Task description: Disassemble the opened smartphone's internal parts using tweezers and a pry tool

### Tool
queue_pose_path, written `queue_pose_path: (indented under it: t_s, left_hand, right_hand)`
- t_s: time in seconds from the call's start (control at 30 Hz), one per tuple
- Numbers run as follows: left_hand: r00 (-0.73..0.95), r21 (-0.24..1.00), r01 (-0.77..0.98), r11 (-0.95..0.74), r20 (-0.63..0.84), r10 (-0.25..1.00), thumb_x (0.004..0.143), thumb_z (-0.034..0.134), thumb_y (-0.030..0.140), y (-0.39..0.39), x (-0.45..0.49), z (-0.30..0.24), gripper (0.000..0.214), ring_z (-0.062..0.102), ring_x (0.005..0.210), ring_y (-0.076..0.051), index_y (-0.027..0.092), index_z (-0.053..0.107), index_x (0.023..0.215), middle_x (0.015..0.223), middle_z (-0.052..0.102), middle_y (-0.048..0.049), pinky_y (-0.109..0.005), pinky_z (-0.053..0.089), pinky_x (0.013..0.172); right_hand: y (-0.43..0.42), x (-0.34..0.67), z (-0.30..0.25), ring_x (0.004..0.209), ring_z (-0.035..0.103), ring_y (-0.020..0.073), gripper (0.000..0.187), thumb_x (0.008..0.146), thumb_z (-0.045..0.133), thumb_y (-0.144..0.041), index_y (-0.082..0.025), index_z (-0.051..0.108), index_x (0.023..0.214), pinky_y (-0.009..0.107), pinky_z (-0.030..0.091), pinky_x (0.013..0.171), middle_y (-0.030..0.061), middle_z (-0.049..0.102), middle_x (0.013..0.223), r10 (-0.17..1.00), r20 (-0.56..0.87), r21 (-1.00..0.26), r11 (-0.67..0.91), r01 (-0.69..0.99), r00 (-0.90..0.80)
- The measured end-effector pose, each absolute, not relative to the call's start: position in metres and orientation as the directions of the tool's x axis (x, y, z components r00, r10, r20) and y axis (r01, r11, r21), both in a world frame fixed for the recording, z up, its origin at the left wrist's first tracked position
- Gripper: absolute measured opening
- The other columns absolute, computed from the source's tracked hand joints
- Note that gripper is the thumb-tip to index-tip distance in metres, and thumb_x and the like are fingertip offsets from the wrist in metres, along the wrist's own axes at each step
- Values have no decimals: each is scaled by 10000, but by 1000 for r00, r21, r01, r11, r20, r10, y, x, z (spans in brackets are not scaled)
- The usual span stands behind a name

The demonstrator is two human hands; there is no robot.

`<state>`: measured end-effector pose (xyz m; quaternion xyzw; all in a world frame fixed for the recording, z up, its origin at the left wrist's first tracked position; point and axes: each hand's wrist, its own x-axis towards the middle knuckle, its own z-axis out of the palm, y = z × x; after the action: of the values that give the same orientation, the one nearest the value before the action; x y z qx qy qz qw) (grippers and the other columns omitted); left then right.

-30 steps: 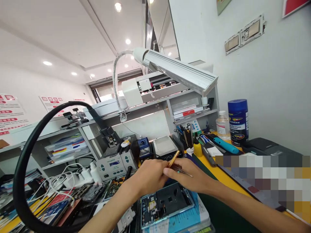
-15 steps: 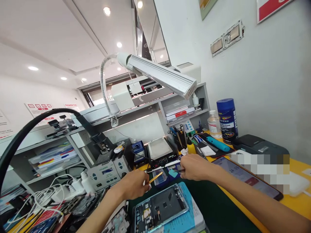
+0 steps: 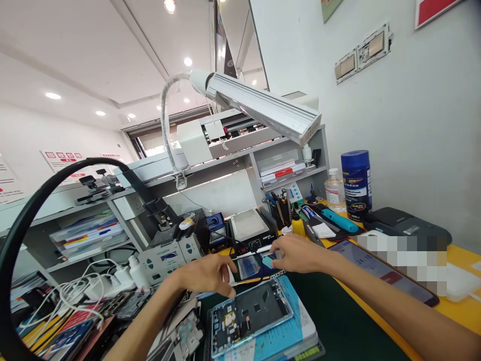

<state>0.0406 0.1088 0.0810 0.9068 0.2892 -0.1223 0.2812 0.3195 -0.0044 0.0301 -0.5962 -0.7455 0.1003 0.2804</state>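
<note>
My left hand (image 3: 208, 273) hovers past the phone's left edge, thumb and forefinger apart. A small white scrap (image 3: 230, 275) shows beside these fingers; I cannot tell whether they touch it. Just beyond the phone lies a thin gold-coloured tool (image 3: 255, 281), its near end close to my left thumb. My right hand (image 3: 295, 253) has curved, parted fingers beside a small light-blue piece (image 3: 267, 261). Below that hand is a slim metallic tool (image 3: 278, 274). The opened phone (image 3: 259, 311), its inner parts exposed, rests on a blue-and-white box (image 3: 300, 321).
Stacked phone parts (image 3: 188, 333) and white cables (image 3: 71, 296) crowd the left. A large phone (image 3: 383, 271) lies at right, near a blue-capped can (image 3: 355, 185). Behind are a heating plate (image 3: 250, 225), a control unit (image 3: 165, 260) and an overhead lamp (image 3: 263, 108).
The gold-coloured tool has left my left hand and lies behind the phone. My right hand has let go of its dark slim tool and moved slightly left. The view has shifted a little.
</note>
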Motion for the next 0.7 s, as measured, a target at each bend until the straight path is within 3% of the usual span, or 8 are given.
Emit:
queue_pose_path:
  t_s: [0.1,0.17,0.23,0.37,0.47,0.57,0.63,0.7]
  left_hand:
    - [869,678,485,-553,-445,216,943,778,457,113,20,104,577,671,1206,-317,200,574,1418,1335,670,-121,-524,594,970]
    - [887,764,448,-463,-446,123,654,920,691,116,9,114,1010,627,1302,-365,278,506,1478,1420,636,-126,-514,605,969]
    - [893,800,433,-415,-444,76,502,940,762,118,2,119,1182,619,1324,-391,304,485,1493,1473,607,-142,-513,607,963]
    - [916,791,395,-467,-379,133,573,939,719,110,3,120,1121,637,1297,-404,308,475,1508,1535,548,-190,-459,646,832]
    - [943,718,324,-616,-195,268,681,908,675,85,12,117,1072,614,1319,-370,333,398,1561,1580,489,-183,-475,620,930]
    - [921,545,239,-804,135,365,812,790,697,55,23,108,1012,583,1335,-355,346,263,1602,1627,389,-182,-523,568,1025]
    - [858,334,221,-916,381,345,817,797,646,43,30,100,1093,299,1537,-422,318,139,1626,1701,200,-201,-640,323,1217]
    - [825,109,228,-968,506,251,771,814,613,42,35,93,1093,39,1592,-482,314,178,1607,1727,96,-189,-740,51,1247]
  right_hand:
    - [-5,317,31,1210,663,312,443,1013,698,-382,-213,602,1411,549,564,996,114,633,1421,917,366,-402,307,863,-156]
    - [-5,314,30,1413,500,391,603,998,706,-413,-260,490,1539,654,445,1114,131,453,1622,885,438,-347,327,879,-156]
    - [-6,310,27,1540,281,464,784,959,728,-490,-303,360,1625,726,319,1178,122,215,1751,848,506,-292,343,893,-160]
    - [-7,302,22,1593,-34,520,1065,871,709,-702,-328,141,1691,782,172,1199,155,3,1784,751,629,-169,386,907,-203]
    - [-8,298,20,1597,-122,497,1063,907,654,-692,-348,26,1693,783,68,1210,158,-32,1780,655,711,-56,417,907,-257]
    - [-9,295,21,1598,-115,498,1094,917,658,-624,-356,-77,1683,769,31,1220,140,-54,1779,566,763,48,432,901,-312]
    - [-9,294,22,1599,-84,508,1121,915,662,-582,-349,-128,1677,775,34,1217,136,-53,1783,530,776,100,431,897,-341]
    - [-10,293,23,1598,-66,513,1113,921,653,-551,-334,-134,1678,785,32,1211,141,-39,1785,514,772,147,427,892,-373]
